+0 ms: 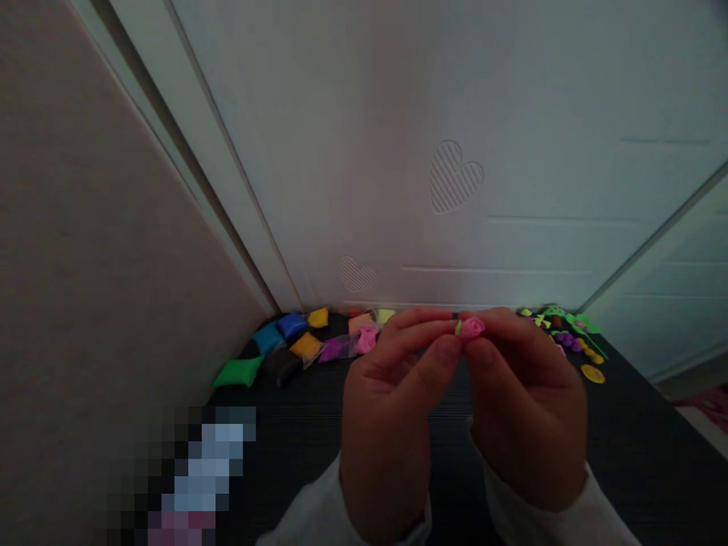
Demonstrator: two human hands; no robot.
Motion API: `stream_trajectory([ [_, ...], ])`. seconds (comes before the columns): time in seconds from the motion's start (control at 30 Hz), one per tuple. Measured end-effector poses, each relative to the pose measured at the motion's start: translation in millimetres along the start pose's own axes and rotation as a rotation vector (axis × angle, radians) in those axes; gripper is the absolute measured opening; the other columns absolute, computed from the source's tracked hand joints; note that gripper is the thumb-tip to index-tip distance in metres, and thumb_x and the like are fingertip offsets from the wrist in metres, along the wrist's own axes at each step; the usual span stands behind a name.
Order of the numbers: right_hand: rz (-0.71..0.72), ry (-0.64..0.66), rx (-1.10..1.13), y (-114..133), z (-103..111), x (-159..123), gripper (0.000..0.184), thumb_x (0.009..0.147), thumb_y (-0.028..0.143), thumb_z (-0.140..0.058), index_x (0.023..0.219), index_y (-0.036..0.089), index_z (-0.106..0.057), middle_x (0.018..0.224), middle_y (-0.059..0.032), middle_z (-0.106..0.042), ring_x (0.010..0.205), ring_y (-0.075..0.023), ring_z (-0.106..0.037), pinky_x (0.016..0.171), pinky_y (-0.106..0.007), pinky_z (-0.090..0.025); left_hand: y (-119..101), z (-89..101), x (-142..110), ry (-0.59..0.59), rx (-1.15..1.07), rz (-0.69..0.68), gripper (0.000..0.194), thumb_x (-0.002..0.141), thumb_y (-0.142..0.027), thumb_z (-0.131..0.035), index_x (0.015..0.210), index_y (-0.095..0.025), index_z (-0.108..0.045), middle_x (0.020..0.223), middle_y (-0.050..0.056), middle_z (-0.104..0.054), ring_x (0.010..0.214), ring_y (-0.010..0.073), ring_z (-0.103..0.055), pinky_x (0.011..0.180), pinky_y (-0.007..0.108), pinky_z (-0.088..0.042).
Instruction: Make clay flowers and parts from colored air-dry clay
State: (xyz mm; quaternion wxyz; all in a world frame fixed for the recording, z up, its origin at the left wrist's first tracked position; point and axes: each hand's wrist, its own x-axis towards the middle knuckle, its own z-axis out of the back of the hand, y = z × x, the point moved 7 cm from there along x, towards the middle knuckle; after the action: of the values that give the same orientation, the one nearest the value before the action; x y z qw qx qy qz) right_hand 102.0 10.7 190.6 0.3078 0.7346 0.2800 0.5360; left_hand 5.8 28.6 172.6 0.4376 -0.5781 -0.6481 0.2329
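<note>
A small pink clay rose (pixel 472 328) with a bit of light green at its left end is held up above the dark table (pixel 318 440). My left hand (pixel 392 402) pinches its green end between thumb and forefinger. From the other side, the thumb and forefinger of my right hand (pixel 526 402) close on the pink petals. Both hands are raised close together, their fingertips nearly meeting at the rose. Part of the flower is hidden by the fingertips.
Colored clay packets lie along the back left, among them a green packet (pixel 239 371) and a blue packet (pixel 292 324). Several small shaped pieces sit at the back right, with a yellow disc (pixel 593 373). A white panel (pixel 387 152) stands behind. A blurred-out patch (pixel 208 462) covers the lower left.
</note>
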Motion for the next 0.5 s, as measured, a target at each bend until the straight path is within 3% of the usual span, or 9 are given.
stream_trajectory([
  [0.17,0.059,-0.009,-0.174,7.2,1.8,-2.1,0.018,0.071,0.017,-0.057,0.086,0.025,-0.062,0.079,0.0002,-0.059,0.074,-0.0124,-0.054,0.064,-0.027,-0.044,3.3,0.5,0.8,-0.020,-0.060,0.052,0.011,0.072,-0.017,-0.053,0.076,-0.019,-0.063,0.094,0.002,-0.057,0.092,0.0151,-0.052,0.086,0.032,-0.040],
  [0.3,0.040,0.068,-0.139,7.9,2.3,1.5,0.019,0.072,0.020,-0.056,0.089,0.026,-0.061,0.080,0.0001,-0.060,0.073,-0.0125,-0.054,0.065,-0.028,-0.045,5.6,-2.3,1.5,0.000,-0.087,0.121,0.010,0.071,-0.019,-0.054,0.074,-0.018,-0.064,0.094,0.003,-0.058,0.093,0.0162,-0.052,0.088,0.034,-0.040],
  [0.5,0.046,0.161,-0.057,11.5,4.1,6.1,0.022,0.074,0.018,-0.055,0.093,0.028,-0.060,0.084,0.0002,-0.060,0.075,-0.0119,-0.055,0.068,-0.026,-0.047,-1.5,-6.9,1.7,0.075,-0.046,0.073,0.006,0.067,-0.028,-0.059,0.068,-0.028,-0.065,0.086,-0.001,-0.061,0.089,0.0183,-0.055,0.083,0.034,-0.044],
])
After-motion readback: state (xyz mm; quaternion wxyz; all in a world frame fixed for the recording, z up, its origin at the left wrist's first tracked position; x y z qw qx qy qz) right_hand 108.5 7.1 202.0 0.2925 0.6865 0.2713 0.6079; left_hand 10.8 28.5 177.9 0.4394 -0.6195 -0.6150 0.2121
